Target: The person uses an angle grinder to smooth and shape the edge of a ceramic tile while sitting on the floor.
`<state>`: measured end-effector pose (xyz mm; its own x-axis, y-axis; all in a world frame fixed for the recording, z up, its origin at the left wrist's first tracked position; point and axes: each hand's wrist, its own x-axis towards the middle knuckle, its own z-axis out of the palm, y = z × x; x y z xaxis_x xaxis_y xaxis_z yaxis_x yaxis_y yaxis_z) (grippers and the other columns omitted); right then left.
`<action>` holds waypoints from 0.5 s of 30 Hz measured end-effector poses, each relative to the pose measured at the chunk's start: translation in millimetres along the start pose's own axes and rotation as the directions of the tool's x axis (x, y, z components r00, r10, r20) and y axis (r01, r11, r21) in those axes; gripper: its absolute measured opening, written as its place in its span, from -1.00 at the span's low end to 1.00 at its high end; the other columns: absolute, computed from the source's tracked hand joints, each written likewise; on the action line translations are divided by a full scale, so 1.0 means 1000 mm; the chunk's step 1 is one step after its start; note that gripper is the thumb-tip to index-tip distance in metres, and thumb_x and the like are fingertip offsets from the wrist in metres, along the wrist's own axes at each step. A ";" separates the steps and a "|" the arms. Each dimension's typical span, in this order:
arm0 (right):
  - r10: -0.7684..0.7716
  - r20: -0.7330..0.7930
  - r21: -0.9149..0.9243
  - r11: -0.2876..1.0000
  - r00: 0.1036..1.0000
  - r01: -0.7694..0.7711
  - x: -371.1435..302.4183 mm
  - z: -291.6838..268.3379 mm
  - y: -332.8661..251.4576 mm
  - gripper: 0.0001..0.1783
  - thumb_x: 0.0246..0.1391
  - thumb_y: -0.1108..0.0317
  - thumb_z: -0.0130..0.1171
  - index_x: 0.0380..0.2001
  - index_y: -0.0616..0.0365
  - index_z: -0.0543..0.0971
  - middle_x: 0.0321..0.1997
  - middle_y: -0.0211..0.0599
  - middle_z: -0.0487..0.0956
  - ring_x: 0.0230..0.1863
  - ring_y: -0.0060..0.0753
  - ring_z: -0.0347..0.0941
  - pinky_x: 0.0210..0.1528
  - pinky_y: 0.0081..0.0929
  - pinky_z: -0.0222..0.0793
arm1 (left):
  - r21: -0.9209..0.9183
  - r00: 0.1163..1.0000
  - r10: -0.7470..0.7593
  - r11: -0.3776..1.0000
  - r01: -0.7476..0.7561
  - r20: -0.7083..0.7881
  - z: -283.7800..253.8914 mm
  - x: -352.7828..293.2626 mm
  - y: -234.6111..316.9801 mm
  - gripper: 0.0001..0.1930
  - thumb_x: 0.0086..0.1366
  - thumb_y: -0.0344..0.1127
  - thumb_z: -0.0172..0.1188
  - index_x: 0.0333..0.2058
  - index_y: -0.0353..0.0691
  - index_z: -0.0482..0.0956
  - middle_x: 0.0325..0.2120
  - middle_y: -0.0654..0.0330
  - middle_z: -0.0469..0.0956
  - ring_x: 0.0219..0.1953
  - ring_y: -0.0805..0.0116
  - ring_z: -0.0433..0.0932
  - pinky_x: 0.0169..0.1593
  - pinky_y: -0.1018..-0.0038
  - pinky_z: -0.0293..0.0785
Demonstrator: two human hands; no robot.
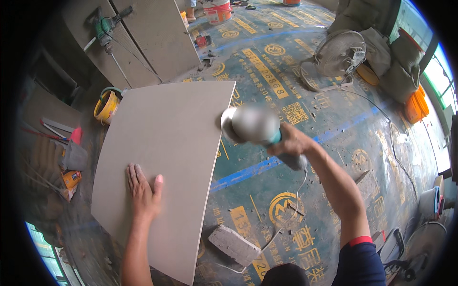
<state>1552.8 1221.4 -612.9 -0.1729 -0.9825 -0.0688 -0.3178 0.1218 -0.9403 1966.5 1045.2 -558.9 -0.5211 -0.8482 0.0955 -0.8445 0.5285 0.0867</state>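
Observation:
A large beige-grey tile [167,128] lies in front of me, its long right edge standing out over the covered floor. My left hand [144,194] rests on its surface with the fingers stretched out and the thumb apart. My right hand [292,142] is wrapped round the handle of an angle grinder [257,125] with a teal and grey body. Motion smears the grinder's head. Its disc [228,123] is at the tile's right edge near the far corner; whether it touches cannot be made out. A pale cord [298,195] trails from the grinder's rear end.
A rough grey block [234,245] lies beside the tile, near the cord. A floor fan [339,53] stands at the far right, an orange bucket [416,105] beyond it. A yellow bucket [107,107] sits by the tile's far-left corner. A green power tool [106,29] leans against upright slabs [157,38].

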 end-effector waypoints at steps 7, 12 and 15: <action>0.081 0.123 0.186 0.977 0.989 -0.103 -0.125 0.088 -0.014 -0.27 -0.31 0.27 0.47 0.04 0.23 0.52 -0.07 -0.20 0.62 -0.05 -0.35 0.53 0.06 -0.35 0.45 | -0.049 0.996 -0.062 0.997 0.059 -0.069 0.006 0.006 -0.007 -0.02 0.35 0.26 -0.01 0.31 -0.65 0.01 0.39 -0.31 -0.04 0.48 -0.14 -0.15 0.48 0.10 -0.19; 0.270 -0.152 0.472 0.865 0.951 -0.170 -0.238 0.141 -0.015 -0.11 -0.35 0.30 0.50 0.15 0.29 0.40 -0.10 -0.28 0.61 -0.10 -0.42 0.53 -0.01 -0.36 0.50 | -0.326 0.983 0.089 0.935 -0.138 -0.161 0.007 0.027 -0.055 -0.32 0.33 0.10 0.16 0.16 -0.41 0.37 0.22 -0.23 0.27 0.28 -0.19 0.23 0.31 0.09 0.22; 0.367 -0.259 0.368 0.893 0.893 -0.260 -0.297 0.155 -0.021 -0.20 -0.37 0.31 0.50 0.07 0.26 0.47 -0.17 -0.35 0.62 -0.19 -0.48 0.54 -0.07 -0.41 0.50 | -0.178 0.978 0.037 0.981 -0.075 -0.205 0.004 0.038 -0.155 -0.37 0.37 0.12 0.07 0.14 -0.37 0.41 0.14 -0.25 0.37 0.23 -0.20 0.30 0.25 0.11 0.30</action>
<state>1755.1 1489.2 -624.4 -0.5127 -0.7967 -0.3200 0.1041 0.3122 -0.9443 2076.5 930.9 -573.1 -0.5156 -0.8026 0.3000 -0.7678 0.5882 0.2541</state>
